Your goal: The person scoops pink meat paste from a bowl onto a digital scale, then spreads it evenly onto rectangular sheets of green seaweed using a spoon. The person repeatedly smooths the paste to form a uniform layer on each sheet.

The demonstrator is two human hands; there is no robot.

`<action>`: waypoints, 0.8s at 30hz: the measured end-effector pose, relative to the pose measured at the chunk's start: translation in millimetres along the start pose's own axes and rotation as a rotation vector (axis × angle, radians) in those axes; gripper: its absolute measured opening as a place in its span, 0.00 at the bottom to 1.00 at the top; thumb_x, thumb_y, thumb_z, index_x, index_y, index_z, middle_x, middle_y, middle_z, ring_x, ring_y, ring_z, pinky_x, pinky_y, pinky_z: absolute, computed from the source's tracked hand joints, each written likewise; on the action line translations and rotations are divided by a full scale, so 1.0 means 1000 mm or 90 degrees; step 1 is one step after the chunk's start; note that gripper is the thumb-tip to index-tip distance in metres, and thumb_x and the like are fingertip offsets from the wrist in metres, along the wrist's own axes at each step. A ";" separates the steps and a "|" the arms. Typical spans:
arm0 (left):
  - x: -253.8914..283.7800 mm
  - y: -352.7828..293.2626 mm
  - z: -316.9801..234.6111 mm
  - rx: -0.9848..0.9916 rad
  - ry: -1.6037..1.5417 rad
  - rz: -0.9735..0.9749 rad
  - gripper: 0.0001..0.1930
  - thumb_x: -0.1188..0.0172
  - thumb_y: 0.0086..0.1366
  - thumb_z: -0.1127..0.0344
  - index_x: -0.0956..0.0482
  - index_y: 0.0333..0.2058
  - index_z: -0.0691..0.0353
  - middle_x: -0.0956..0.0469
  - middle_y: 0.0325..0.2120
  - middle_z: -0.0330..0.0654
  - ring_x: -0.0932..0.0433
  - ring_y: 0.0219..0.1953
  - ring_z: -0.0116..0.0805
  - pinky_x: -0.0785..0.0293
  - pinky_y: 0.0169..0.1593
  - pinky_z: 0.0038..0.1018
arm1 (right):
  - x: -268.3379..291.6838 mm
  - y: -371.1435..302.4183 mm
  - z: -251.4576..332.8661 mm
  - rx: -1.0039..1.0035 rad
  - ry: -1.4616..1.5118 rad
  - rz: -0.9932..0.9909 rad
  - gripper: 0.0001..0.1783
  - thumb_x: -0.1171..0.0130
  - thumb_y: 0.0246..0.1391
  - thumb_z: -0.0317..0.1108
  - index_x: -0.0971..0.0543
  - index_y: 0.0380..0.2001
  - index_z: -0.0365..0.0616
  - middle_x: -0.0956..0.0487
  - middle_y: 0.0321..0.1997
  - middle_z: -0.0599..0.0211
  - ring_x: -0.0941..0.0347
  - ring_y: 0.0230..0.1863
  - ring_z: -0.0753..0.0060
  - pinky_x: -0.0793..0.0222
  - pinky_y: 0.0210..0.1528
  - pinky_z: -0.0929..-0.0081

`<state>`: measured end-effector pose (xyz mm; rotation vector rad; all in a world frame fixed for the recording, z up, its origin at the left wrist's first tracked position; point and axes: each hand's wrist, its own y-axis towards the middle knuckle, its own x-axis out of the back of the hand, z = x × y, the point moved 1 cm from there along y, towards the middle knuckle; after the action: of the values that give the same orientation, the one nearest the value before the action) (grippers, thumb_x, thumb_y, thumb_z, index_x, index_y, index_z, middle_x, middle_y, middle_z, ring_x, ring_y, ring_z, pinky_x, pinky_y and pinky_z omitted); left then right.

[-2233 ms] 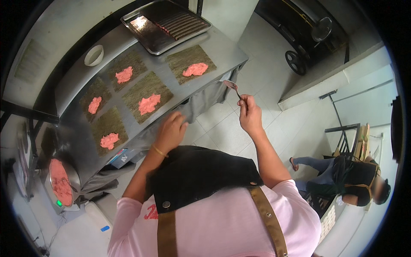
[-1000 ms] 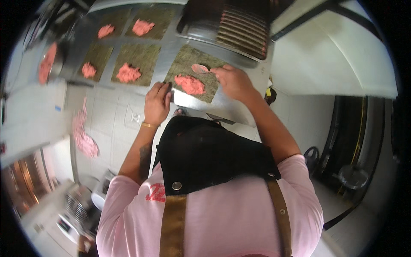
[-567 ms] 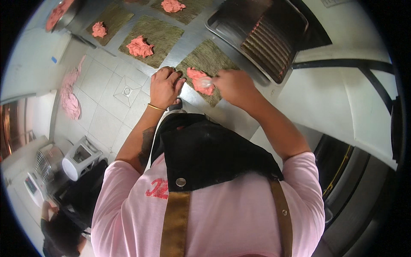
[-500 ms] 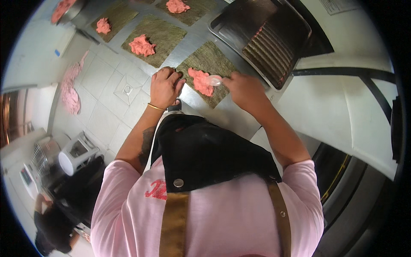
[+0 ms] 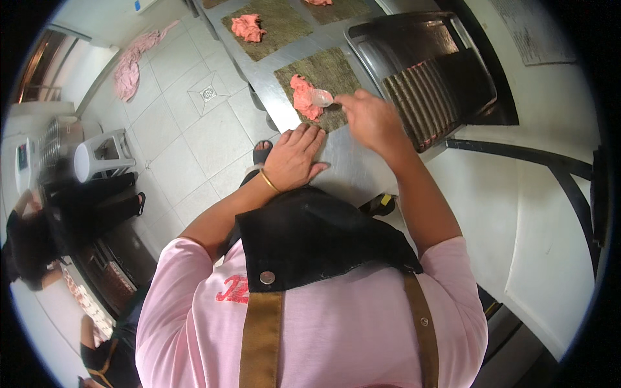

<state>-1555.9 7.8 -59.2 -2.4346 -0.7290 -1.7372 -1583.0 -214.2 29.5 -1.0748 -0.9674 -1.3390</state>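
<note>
Pink paste (image 5: 301, 97) sits on a seaweed sheet (image 5: 337, 66) that might rip if the right hand (image 5: 374, 121), gripping a spoon (image 5: 322, 97), pushes hard; the left hand (image 5: 296, 158) lies flat.

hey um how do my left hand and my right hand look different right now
Your right hand grips a spoon; your left hand holds nothing.
The left hand's fingers are extended, palm down at the table edge; the right hand's are curled.
A yellow bracelet circles the left hand's wrist; the right hand's wrist shows none.
Both are ungloved and near the same dark green sheet.
</note>
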 end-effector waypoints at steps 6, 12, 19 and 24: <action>-0.003 -0.014 0.015 0.036 0.015 0.034 0.41 0.41 0.69 0.35 0.27 0.66 0.68 0.27 0.63 0.54 0.30 0.67 0.53 0.37 0.70 0.46 | 0.009 0.034 -0.022 0.044 0.013 -0.048 0.16 0.47 0.64 0.28 0.17 0.52 0.47 0.17 0.49 0.50 0.18 0.49 0.42 0.22 0.53 0.49; -0.012 -0.018 0.025 -0.128 -0.101 0.044 0.41 0.44 0.71 0.36 0.30 0.68 0.69 0.31 0.69 0.53 0.40 0.77 0.53 0.45 0.78 0.46 | -0.010 0.006 -0.031 -0.007 0.109 -0.051 0.16 0.48 0.64 0.29 0.17 0.51 0.48 0.17 0.49 0.52 0.20 0.51 0.39 0.23 0.54 0.48; -0.051 0.046 0.006 -0.223 -0.008 0.132 0.51 0.55 0.72 0.26 0.41 0.75 0.68 0.40 0.75 0.56 0.48 0.80 0.50 0.55 0.81 0.46 | -0.002 0.015 -0.003 0.034 0.139 -0.056 0.15 0.44 0.61 0.25 0.15 0.48 0.42 0.15 0.45 0.51 0.18 0.45 0.42 0.21 0.49 0.54; -0.061 0.050 0.010 -0.213 -0.047 0.160 0.54 0.55 0.69 0.23 0.42 0.75 0.68 0.40 0.75 0.58 0.47 0.80 0.51 0.57 0.81 0.46 | -0.020 0.028 0.002 0.056 0.074 0.013 0.15 0.43 0.61 0.26 0.13 0.47 0.44 0.15 0.45 0.54 0.17 0.45 0.44 0.20 0.48 0.54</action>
<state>-1541.9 -54.5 -107.2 -2.6674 -0.1312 -1.7967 -1555.8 -208.4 9.3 -0.9279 -0.9191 -1.3156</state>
